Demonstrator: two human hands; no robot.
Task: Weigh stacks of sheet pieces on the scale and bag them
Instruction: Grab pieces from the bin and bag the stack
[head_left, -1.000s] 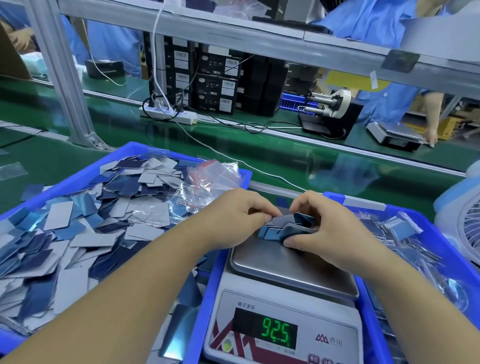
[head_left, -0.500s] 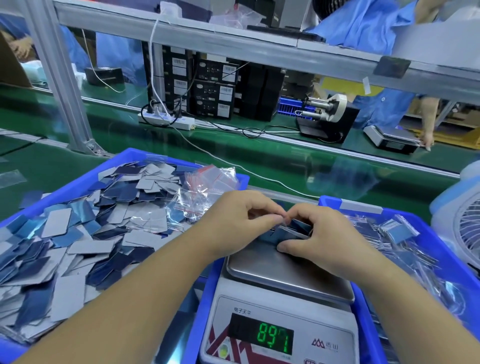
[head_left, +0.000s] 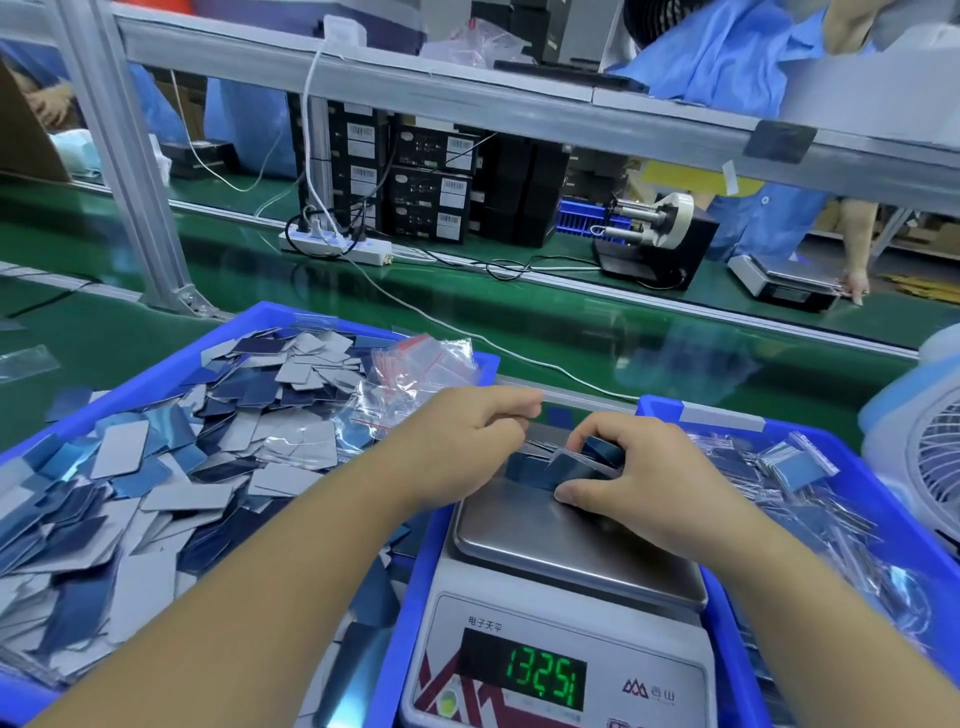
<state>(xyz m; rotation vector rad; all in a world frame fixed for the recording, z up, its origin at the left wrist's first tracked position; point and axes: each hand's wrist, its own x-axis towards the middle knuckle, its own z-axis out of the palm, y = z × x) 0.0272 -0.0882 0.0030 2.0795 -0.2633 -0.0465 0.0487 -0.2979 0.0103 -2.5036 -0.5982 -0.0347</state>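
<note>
A small stack of blue sheet pieces (head_left: 558, 470) lies at the far edge of the steel pan of the scale (head_left: 561, 551). My right hand (head_left: 639, 478) curls round the stack, thumb at its near side and fingers over the top. My left hand (head_left: 467, 441) is at the stack's left end with its fingers curled; whether they pinch a piece is hidden. The scale's green display (head_left: 543, 678) shows digits in flux. A blue bin (head_left: 156, 374) on the left is heaped with loose blue and grey sheet pieces (head_left: 171, 467).
A bundle of clear zip bags (head_left: 421, 374) lies at the left bin's far right corner. A blue bin (head_left: 883, 499) on the right holds bagged pieces. A white fan (head_left: 930, 457) stands at the right edge. Beyond runs a green conveyor with a power strip (head_left: 337, 247) and cable.
The scale reading rose from 92.5 through 89.7 to about 132. My hands shifted slightly on the stack and my left hand drew a little left; the view moved closer.
</note>
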